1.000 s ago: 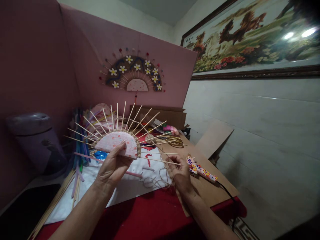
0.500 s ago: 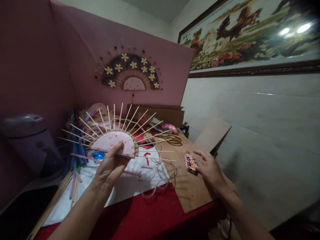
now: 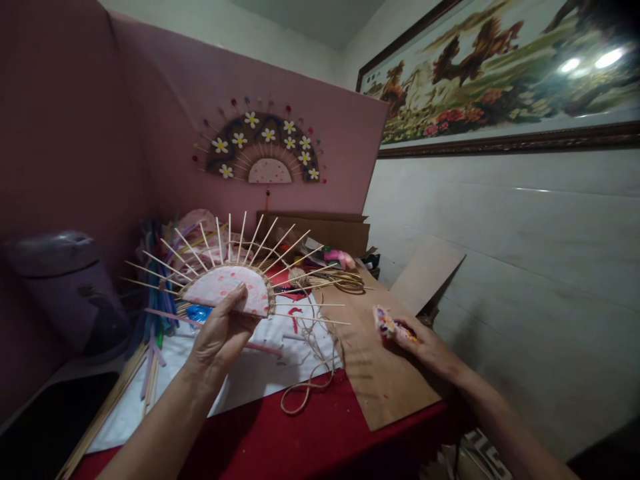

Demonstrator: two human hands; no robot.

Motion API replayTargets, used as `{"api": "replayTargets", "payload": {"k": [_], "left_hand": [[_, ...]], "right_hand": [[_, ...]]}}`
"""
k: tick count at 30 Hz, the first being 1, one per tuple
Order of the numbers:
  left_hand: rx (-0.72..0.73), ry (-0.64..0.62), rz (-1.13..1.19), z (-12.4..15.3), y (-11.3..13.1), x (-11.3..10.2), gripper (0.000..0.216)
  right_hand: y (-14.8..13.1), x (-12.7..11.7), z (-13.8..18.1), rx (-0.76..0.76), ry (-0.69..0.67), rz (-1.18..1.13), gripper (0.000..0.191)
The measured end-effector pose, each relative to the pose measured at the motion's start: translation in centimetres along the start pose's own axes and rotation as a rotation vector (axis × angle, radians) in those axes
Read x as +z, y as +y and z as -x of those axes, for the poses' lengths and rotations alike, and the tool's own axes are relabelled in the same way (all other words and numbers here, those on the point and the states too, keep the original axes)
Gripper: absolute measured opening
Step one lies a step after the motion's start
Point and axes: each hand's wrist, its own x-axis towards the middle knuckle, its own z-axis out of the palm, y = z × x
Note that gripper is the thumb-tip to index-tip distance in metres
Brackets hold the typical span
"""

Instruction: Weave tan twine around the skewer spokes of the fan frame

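My left hand (image 3: 220,337) is closed on a half-round pink fan base (image 3: 227,291) with several thin wooden sticks fanning out from its woven rim. It holds the piece upright above the table. My right hand (image 3: 425,347) is out to the right on a sheet of cardboard (image 3: 373,370), its fingers wrapped round a tool with a colourful flowered handle (image 3: 387,323). A loose length of tan cord (image 3: 307,387) trails from the fan base down onto the red tablecloth (image 3: 300,440).
A finished flowered fan (image 3: 260,150) hangs on the pink partition. A coil of rattan (image 3: 345,280), cardboard boxes (image 3: 320,230), coloured sticks (image 3: 155,313) and a grey lidded appliance (image 3: 60,280) crowd the table's back and left. A framed picture (image 3: 500,73) hangs above the white wall.
My right hand left the cord near the fan, reached right to the flowered tool on the cardboard and closed round it. The left hand kept the fan base still.
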Motion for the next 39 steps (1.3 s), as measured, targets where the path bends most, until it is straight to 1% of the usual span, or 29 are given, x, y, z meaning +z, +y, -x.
{"api": "replayTargets", "payload": {"k": [2,4,6,7,8,9,12,14,16,17,20,23,26,31,36,39], "left_hand": [[0.004,-0.016,-0.004,0.1,0.0,0.0,0.019],[0.018,-0.048,-0.02,0.4,-0.1,0.1,0.019],[0.042,-0.1,-0.048,0.7,-0.3,0.2,0.019],[0.056,-0.128,-0.062,0.8,-0.3,0.3,0.019],[0.067,-0.151,-0.076,0.9,-0.4,0.3,0.019],[0.074,-0.166,-0.089,1.0,-0.5,0.3,0.018],[0.095,-0.183,-0.125,1.1,-0.8,0.2,0.017],[0.109,-0.195,-0.14,1.2,-1.0,0.1,0.017],[0.116,-0.208,-0.138,1.1,-1.1,0.0,0.019],[0.114,-0.213,-0.134,1.1,-1.1,0.0,0.019],[0.102,-0.222,-0.135,1.1,-1.1,0.0,0.016],[0.098,-0.222,-0.133,1.2,-1.3,0.1,0.013],[0.096,-0.222,-0.124,1.5,-1.5,0.1,0.014],[0.072,-0.218,-0.146,1.7,-2.0,0.0,0.014],[0.032,-0.168,-0.122,1.7,-2.5,-0.2,0.015],[0.026,-0.18,-0.148,1.9,-2.8,-0.1,0.015]], "right_hand": [[-1.3,-0.2,0.3,0.075,0.035,-0.265,0.038],[-3.3,-0.3,0.9,0.145,0.081,-0.479,0.04],[-5.9,-0.3,1.8,0.141,0.143,-0.595,0.043],[-7.2,-0.2,2.4,0.154,0.146,-0.627,0.045],[-8.6,0.1,2.9,0.176,0.113,-0.647,0.044],[-9.8,0.5,3.4,0.185,0.038,-0.66,0.043],[-12.5,2.0,4.5,0.053,-0.152,-0.606,0.039],[-13.5,3.1,4.6,0.025,-0.266,-0.544,0.041],[-14.0,4.1,4.3,0.039,-0.319,-0.484,0.044],[-14.3,4.4,4.0,0.046,-0.32,-0.458,0.046],[-14.9,5.1,3.2,0.026,-0.283,-0.421,0.047],[-15.7,5.2,2.6,-0.034,-0.266,-0.427,0.046],[-16.2,5.2,2.3,-0.047,-0.245,-0.428,0.043],[-15.9,5.1,2.6,-0.037,-0.19,-0.41,0.042],[-15.1,4.9,3.3,0.001,-0.173,-0.345,0.046],[-15.1,4.9,3.6,0.011,-0.167,-0.353,0.044]]}}
